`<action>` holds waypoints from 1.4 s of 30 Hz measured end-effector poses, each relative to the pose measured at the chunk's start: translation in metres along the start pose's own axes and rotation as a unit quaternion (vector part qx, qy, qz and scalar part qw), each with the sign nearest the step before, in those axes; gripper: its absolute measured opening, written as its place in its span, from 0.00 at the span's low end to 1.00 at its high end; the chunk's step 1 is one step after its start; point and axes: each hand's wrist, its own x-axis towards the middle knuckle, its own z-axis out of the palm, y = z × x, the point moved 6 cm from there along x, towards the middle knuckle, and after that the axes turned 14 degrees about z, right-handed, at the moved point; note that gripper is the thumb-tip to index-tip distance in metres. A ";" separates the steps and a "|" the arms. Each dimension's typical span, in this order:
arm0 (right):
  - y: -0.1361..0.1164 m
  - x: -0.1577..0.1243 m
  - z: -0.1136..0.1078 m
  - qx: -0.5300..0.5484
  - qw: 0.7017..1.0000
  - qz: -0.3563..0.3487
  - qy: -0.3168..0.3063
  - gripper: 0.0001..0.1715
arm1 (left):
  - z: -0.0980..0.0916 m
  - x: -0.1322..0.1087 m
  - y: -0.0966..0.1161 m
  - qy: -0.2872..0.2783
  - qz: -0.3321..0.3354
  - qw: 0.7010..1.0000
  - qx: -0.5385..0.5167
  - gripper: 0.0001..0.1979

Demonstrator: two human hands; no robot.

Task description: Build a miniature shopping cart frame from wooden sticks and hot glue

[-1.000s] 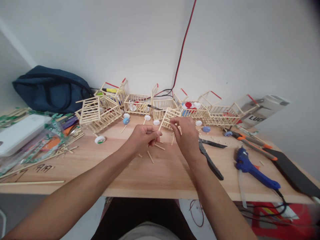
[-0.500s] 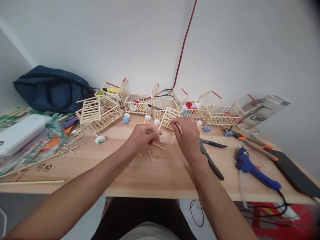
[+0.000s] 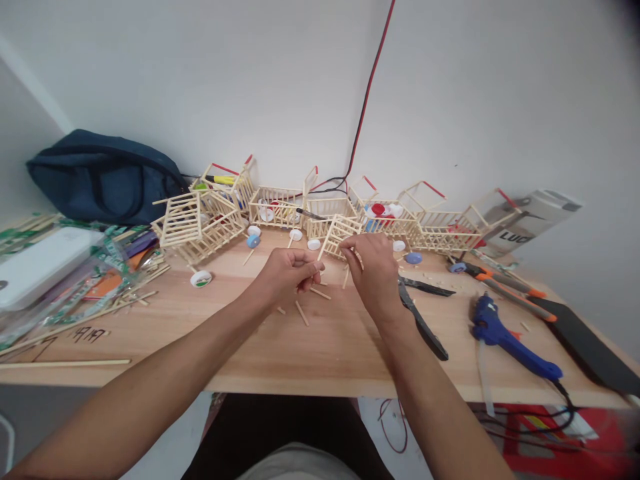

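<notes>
A small lattice panel of thin wooden sticks (image 3: 341, 233) is tilted up over the middle of the table. My left hand (image 3: 291, 272) is closed, its thumb and fingertips pinching the lower end of the panel's long side stick. My right hand (image 3: 373, 268) is also closed in a pinch, close to the panel's right side; its fingers hide whatever they hold. Below the hands lie loose cut wooden sticks (image 3: 302, 313). Black-handled cutters (image 3: 424, 323) rest beside my right forearm.
Several stick-built miniature carts (image 3: 445, 232) line the wall, with bottle-cap wheels (image 3: 201, 279). A blue glue gun (image 3: 515, 343), orange-handled pliers (image 3: 517, 297) and a black flat object (image 3: 583, 340) lie right. A blue bag (image 3: 105, 177) and white case (image 3: 47, 267) sit left.
</notes>
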 end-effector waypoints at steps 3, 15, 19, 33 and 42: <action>0.000 0.000 0.000 -0.003 1.000 0.000 0.002 0.07 | 0.000 0.000 -0.002 0.001 0.001 1.000 -0.001 0.11; 0.001 0.000 0.001 0.005 1.000 0.006 -0.001 0.07 | -0.001 0.001 -0.005 -0.006 0.009 1.000 0.017 0.12; 0.001 0.000 0.001 -0.001 1.000 0.002 0.001 0.07 | -0.002 0.001 -0.007 -0.012 0.012 1.000 0.017 0.12; 0.002 0.000 0.002 0.001 1.000 0.012 0.002 0.06 | -0.001 0.001 -0.003 0.001 0.010 1.000 0.008 0.11; -0.002 0.000 -0.002 -0.054 0.998 0.025 0.022 0.06 | -0.001 0.001 -0.005 0.003 0.013 1.000 -0.004 0.12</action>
